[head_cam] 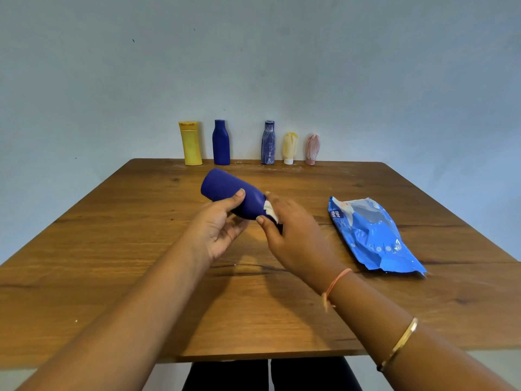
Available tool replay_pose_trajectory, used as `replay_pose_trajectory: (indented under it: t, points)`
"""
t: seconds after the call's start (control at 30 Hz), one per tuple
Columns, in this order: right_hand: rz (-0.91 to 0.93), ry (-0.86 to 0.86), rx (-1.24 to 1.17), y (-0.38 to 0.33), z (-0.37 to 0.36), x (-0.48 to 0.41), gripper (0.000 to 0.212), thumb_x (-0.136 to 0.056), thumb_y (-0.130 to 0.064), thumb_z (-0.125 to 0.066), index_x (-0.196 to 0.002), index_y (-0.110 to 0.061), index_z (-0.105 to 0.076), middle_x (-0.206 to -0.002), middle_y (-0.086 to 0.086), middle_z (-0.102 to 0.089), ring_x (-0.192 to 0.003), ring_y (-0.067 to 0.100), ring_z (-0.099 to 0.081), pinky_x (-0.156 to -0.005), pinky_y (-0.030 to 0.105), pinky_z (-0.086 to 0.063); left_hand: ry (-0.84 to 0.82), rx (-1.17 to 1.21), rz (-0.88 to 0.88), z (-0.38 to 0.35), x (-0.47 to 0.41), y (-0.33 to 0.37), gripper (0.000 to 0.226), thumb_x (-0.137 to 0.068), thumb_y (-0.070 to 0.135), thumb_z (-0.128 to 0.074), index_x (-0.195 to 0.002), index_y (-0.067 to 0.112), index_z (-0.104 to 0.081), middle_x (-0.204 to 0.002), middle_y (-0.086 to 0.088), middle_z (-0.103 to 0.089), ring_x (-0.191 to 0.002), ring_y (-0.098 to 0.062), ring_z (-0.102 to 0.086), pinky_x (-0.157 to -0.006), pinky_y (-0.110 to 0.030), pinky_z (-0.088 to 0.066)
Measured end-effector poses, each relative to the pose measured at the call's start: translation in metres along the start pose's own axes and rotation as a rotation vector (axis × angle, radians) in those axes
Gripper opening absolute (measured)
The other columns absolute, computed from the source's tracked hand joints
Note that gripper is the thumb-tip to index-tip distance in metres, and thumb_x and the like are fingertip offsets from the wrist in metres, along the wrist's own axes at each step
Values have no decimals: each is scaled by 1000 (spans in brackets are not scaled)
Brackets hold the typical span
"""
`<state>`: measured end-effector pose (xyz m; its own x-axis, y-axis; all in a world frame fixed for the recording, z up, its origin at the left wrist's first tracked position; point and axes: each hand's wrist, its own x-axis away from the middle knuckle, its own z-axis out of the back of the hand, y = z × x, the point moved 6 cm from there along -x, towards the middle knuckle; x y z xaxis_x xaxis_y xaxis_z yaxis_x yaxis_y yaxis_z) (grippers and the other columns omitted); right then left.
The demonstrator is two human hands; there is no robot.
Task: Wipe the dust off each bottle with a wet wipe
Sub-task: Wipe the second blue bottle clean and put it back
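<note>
My left hand (218, 230) grips a dark blue bottle (225, 187) from below, holding it on its side above the table with its base pointing away to the left. My right hand (293, 235) holds a white wet wipe (271, 210) wrapped round the bottle's neck end, which is hidden under the wipe and fingers. Along the table's far edge stand a yellow bottle (191, 143), a clean blue bottle (221, 142), a dusty streaked blue bottle (268, 143), a dusty yellow tube (290, 148) and a dusty pink tube (312, 149).
A blue pack of wet wipes (372, 235) lies on the right side of the wooden table (141, 263). A pale wall rises directly behind the row of bottles. White dust specks lie on the table near the dusty bottles.
</note>
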<state>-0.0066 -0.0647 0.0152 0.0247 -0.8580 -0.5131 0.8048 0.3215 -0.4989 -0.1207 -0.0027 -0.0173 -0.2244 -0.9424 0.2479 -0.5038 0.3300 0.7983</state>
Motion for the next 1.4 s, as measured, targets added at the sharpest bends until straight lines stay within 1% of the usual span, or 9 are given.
replay_pose_trajectory:
  t: [0.13,0.3,0.47,0.63,0.8,1.1,1.2,1.3,1.4]
  points:
    - [239,9,317,-12,-10,7,57,-92,-22,-51,-143,-11,-30,-114,9,-51,-96,18,-51,-74,26,-45,13,67,42,-6,4,-2,37,-76,21,-73,-103,5,-54,-101,-17,-64,-94,-28,-66,-77,-42,-57]
    - [-54,-79,-136,-2,-5,-1,31,-91,-25,-55,-121,-17,-52,-101,-2,-55,-83,7,-49,-72,22,-37,-59,120,-3,-6,6,-2,22,-82,4,-63,-102,4,-53,-109,-20,-62,-101,-29,-64,-74,-40,-58]
    - [298,45,381,-19,-8,11,59,-84,-17,-62,-137,-6,-39,-109,15,-55,-88,22,-57,-70,29,-52,-36,173,64,-10,6,2,28,-80,8,-67,-103,4,-50,-103,-20,-61,-97,-30,-65,-82,-49,-55]
    - [-17,-111,-143,-6,-7,-2,33,-88,-23,-59,-119,-18,-51,-93,-10,-53,-79,1,-47,-71,17,-37,-78,233,14,-8,2,2,20,-86,7,-61,-102,4,-50,-98,-18,-58,-95,-23,-64,-78,-43,-57]
    - [353,39,435,-12,-11,11,55,-84,-21,-62,-133,-2,-44,-104,11,-58,-81,20,-58,-63,29,-52,-20,123,54,-3,2,1,30,-80,16,-69,-106,8,-55,-91,-10,-65,-83,-20,-66,-72,-35,-58]
    - [-434,-226,-874,20,-23,9,12,-91,-23,-56,-93,-12,-56,-78,8,-57,-57,11,-52,-55,27,-47,-77,151,-77,3,-3,1,55,-81,-2,-60,-131,10,-41,-122,-16,-61,-103,-26,-65,-80,-37,-57]
    - [-476,-122,-729,27,-19,9,13,-92,-26,-52,-92,-14,-58,-76,4,-56,-60,13,-54,-60,33,-49,13,-214,-147,7,-4,3,77,-80,1,-65,-140,21,-23,-140,-13,-46,-120,-25,-54,-97,-42,-47]
    - [-309,0,-302,26,-4,6,9,-90,-29,-55,-93,-20,-57,-76,0,-57,-69,14,-54,-62,28,-44,154,-912,-306,9,1,16,124,-69,12,-79,-144,39,15,-157,-10,6,-144,-30,-6,-114,-50,-15]
    - [-131,-9,-93,12,2,2,25,-89,-27,-56,-113,-21,-57,-95,-6,-58,-83,6,-50,-70,18,-37,120,-1521,-586,-7,9,25,113,-69,26,-80,-143,48,2,-151,-2,33,-137,-26,31,-113,-49,8]
